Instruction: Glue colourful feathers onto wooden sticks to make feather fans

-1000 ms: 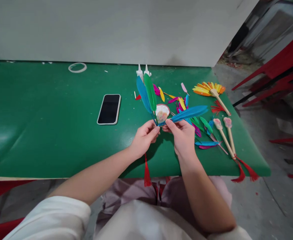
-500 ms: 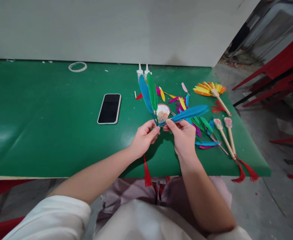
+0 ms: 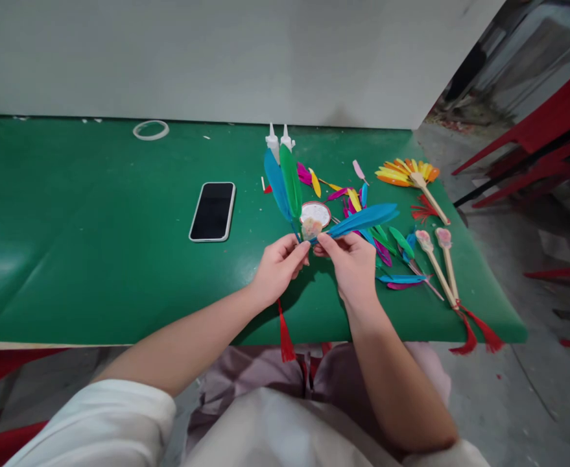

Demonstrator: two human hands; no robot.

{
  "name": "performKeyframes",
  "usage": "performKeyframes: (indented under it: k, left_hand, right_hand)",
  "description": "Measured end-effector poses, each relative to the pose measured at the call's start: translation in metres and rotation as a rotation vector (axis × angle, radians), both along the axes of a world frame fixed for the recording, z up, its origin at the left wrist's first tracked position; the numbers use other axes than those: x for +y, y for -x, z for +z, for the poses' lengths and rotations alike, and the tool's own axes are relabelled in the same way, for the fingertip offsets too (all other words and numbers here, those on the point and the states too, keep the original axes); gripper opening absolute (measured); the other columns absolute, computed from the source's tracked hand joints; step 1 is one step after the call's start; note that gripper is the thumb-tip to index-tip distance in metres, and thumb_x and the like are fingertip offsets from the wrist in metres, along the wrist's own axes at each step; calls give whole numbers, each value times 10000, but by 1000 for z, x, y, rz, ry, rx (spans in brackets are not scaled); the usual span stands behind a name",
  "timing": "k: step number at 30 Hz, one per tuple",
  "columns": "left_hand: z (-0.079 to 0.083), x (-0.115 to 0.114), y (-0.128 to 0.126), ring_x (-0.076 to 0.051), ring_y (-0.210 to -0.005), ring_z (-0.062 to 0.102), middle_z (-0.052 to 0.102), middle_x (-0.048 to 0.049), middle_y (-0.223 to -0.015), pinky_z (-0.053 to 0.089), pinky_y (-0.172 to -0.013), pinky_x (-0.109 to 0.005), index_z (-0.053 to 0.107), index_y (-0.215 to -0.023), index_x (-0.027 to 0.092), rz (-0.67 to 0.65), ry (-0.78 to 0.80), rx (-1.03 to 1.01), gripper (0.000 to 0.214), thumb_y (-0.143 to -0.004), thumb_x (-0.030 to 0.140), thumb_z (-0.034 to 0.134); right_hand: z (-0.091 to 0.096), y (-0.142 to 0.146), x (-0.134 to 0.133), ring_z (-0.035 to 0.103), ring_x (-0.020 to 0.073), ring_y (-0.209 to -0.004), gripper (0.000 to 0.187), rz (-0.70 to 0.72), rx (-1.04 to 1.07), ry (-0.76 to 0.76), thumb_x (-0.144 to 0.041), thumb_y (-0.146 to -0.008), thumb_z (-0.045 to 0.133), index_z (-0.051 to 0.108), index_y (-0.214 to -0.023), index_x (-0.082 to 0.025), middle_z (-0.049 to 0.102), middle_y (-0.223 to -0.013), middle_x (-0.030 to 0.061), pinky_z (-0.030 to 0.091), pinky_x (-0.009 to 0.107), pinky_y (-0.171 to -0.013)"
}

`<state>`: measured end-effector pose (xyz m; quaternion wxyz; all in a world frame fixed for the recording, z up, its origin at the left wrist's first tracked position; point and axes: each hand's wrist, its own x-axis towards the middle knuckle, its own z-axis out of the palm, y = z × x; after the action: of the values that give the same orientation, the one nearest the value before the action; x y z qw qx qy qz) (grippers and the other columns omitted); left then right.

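Note:
My left hand [image 3: 281, 266] pinches the base of a small feather fan whose blue and green feathers [image 3: 285, 181] stand upright above it; a red tassel [image 3: 285, 334] hangs from it below the hand. My right hand [image 3: 353, 263] pinches a long blue feather [image 3: 362, 220] that points right, its quill end at the fan's head [image 3: 310, 228]. Both hands hover just above the green table [image 3: 95, 246], fingertips almost touching each other.
A black phone [image 3: 213, 211] lies left of the hands. Two white glue bottles [image 3: 279, 138], a round lid [image 3: 316, 211], loose coloured feathers [image 3: 353, 198], a yellow-orange feather fan [image 3: 408, 175] and two sticks with tassels [image 3: 443, 266] lie right. A white ring [image 3: 150, 130] sits far back. Red chairs [image 3: 537, 143] stand right.
Both hands and the feather fan have shifted slightly toward me and left; the round lid, partly behind the fan before, now shows fully on the table.

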<state>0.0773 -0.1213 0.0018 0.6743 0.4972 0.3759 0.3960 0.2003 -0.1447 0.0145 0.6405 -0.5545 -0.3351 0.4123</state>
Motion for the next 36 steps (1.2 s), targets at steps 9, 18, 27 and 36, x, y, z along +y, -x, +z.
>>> performKeyframes:
  k: [9, 18, 27, 36]
  left_hand:
    - [1, 0, 0, -13, -370, 265, 369, 68, -480, 187, -349, -148, 477, -633, 148, 42, 25, -35, 334, -805, 416, 579]
    - [5, -1, 0, -17, -366, 258, 339, 81, -453, 191, -354, -146, 449, -626, 158, 54, 20, -55, 343, -793, 422, 589]
    - [7, -2, 0, -6, -364, 267, 447, 58, -534, 183, -349, -140, 417, -633, 158, 96, 40, -72, 340, -793, 399, 596]
    - [9, -3, 0, -5, -361, 260, 428, 71, -508, 191, -341, -130, 448, -647, 149, 109, 71, -99, 328, -792, 404, 596]
  right_hand:
    - [1, -2, 1, 628, 120, -555, 179, 29, 105, 12, -310, -626, 732, 649, -673, -158, 655, -581, -24, 545, 251, -569]
    - [1, -1, 1, 628, 125, -571, 208, 38, 104, 14, -346, -632, 727, 648, -683, -159, 659, -603, -14, 544, 268, -582]
    - [-5, 0, 1, 636, 122, -594, 212, 104, 149, -14, -359, -653, 719, 664, -709, -162, 670, -638, -5, 548, 261, -600]
    - [-6, 6, 0, 612, 118, -636, 224, 179, 8, -2, -361, -668, 703, 665, -762, -161, 672, -709, 5, 521, 242, -610]
